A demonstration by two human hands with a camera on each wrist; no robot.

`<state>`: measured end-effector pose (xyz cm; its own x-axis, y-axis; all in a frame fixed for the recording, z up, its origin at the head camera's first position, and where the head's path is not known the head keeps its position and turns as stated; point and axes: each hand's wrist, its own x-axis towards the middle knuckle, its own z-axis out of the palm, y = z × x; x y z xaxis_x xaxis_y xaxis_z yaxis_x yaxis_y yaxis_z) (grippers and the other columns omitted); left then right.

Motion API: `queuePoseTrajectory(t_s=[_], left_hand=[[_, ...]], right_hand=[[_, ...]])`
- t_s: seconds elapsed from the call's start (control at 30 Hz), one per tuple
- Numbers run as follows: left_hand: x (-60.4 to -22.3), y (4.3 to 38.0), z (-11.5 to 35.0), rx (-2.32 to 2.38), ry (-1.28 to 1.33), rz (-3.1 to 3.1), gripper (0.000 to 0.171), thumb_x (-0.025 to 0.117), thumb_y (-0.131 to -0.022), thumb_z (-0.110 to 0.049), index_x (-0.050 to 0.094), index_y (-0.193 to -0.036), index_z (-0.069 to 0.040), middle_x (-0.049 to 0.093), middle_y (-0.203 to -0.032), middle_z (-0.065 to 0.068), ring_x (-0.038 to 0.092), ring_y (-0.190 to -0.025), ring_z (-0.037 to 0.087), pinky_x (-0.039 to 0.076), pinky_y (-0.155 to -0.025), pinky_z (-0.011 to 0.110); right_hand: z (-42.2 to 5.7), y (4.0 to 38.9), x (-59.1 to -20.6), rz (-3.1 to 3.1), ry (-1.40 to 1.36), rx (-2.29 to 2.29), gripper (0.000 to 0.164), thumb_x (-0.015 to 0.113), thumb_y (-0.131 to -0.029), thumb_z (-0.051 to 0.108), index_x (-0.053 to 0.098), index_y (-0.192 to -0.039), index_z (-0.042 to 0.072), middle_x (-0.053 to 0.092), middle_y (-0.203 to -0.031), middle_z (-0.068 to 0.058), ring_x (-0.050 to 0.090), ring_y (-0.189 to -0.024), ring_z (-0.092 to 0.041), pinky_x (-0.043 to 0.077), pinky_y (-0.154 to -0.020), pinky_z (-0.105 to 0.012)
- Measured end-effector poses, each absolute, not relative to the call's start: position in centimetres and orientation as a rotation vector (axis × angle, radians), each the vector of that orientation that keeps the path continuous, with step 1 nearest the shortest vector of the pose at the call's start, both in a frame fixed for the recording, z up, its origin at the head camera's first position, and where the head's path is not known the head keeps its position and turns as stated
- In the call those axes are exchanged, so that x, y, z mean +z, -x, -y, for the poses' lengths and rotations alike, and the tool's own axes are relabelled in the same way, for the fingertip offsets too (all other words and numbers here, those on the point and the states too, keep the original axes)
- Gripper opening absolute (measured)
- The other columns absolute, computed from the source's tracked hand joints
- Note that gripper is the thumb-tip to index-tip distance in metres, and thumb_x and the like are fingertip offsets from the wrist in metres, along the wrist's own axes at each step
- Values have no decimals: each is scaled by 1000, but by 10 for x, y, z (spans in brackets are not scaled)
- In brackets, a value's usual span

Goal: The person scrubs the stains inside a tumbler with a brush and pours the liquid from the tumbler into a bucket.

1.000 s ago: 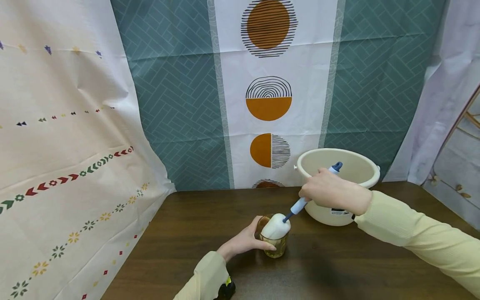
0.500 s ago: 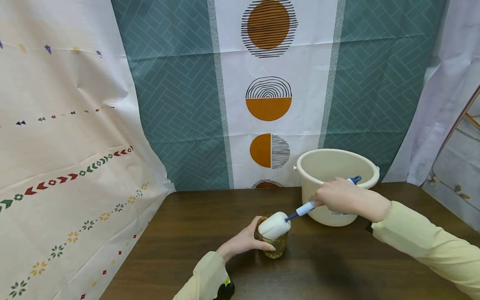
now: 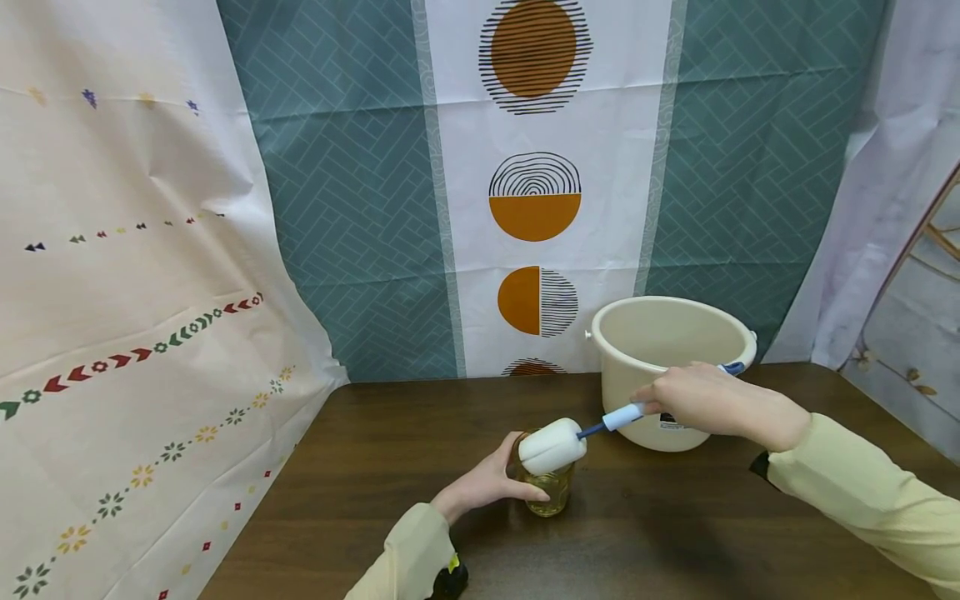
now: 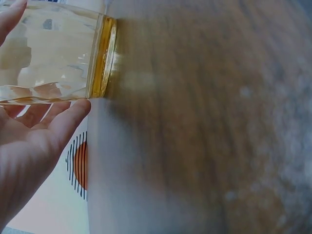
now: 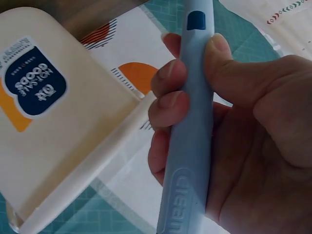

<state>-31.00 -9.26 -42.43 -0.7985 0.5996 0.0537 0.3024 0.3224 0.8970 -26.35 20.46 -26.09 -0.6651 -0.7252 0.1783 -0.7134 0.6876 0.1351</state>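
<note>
An amber drinking glass (image 3: 553, 492) stands on the table, and my left hand (image 3: 491, 479) grips it from the left, thumb in front. In the left wrist view the fingers wrap the glass (image 4: 53, 58) near its base. My right hand (image 3: 708, 404) holds the light blue handle (image 5: 190, 126) of a sponge brush, its fingers and thumb curled round it. The white sponge head (image 3: 552, 447) sits at the mouth of the glass, tilted, its left end at the rim and its right end outside. A dark blue stem joins head and handle.
Behind the right hand stands a cream bucket (image 3: 626, 367), its label (image 5: 36, 83) showing in the right wrist view. The brown wooden table (image 3: 420, 417) runs back to patterned cloths (image 3: 360, 250) hung behind and at the sides.
My right hand has moved right and down, so the brush lies flatter. The sponge head has risen and tipped partly out of the glass. My left hand keeps its grip.
</note>
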Motion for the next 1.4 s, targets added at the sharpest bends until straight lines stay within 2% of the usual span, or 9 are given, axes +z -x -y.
queuePoseTrajectory(t_s=[0.2,0.47,0.8,0.97,1.1,1.23,1.4], left_hand=[[-424,310,92,1479,-820,-2286,71,74,-74,-27,30,-130,-20,45,-118,-2,43,-109,16,31,-89,43],[-424,307,93,1491,-795,-2281,78,74,-75,-23,25,-135,-20,39,-126,-1,35,-118,19,29,-92,46],[-421,304,94,1485,-753,-2273,90,76,-72,-34,18,-140,-23,37,-129,-4,34,-119,17,28,-92,46],[-421,305,94,1485,-752,-2271,85,76,-72,-32,22,-138,-24,38,-127,-5,35,-118,16,29,-91,45],[-422,306,94,1490,-791,-2261,77,75,-73,-28,28,-133,-23,43,-123,-1,40,-114,18,31,-90,43],[-422,308,92,1496,-845,-2249,70,75,-75,-26,32,-130,-19,46,-123,7,43,-111,18,34,-88,38],[-423,309,91,1513,-881,-2241,67,74,-76,-24,34,-128,-14,45,-126,9,43,-112,18,34,-89,35]], right_hand=[[-211,264,-269,2610,-1188,-29,15,70,-78,17,56,-76,22,35,-61,15,35,-53,-4,30,-45,-23],[-222,262,-279,2604,-1194,74,13,69,-79,12,59,-84,18,36,-64,15,37,-55,-3,34,-48,-21],[-231,261,-292,2560,-1236,212,25,67,-80,7,49,-81,24,32,-65,17,35,-57,-1,33,-50,-20],[-240,263,-300,2498,-1271,274,21,67,-79,4,56,-90,18,37,-70,18,37,-60,1,35,-52,-20],[-252,264,-306,2482,-1298,379,22,66,-80,3,57,-94,17,39,-72,18,38,-62,1,35,-53,-20],[-266,264,-310,2519,-1300,533,22,63,-83,4,60,-102,13,47,-80,16,43,-66,-1,38,-54,-21],[-285,262,-314,2534,-1266,594,26,62,-82,0,60,-104,15,48,-79,17,46,-65,-2,39,-52,-21]])
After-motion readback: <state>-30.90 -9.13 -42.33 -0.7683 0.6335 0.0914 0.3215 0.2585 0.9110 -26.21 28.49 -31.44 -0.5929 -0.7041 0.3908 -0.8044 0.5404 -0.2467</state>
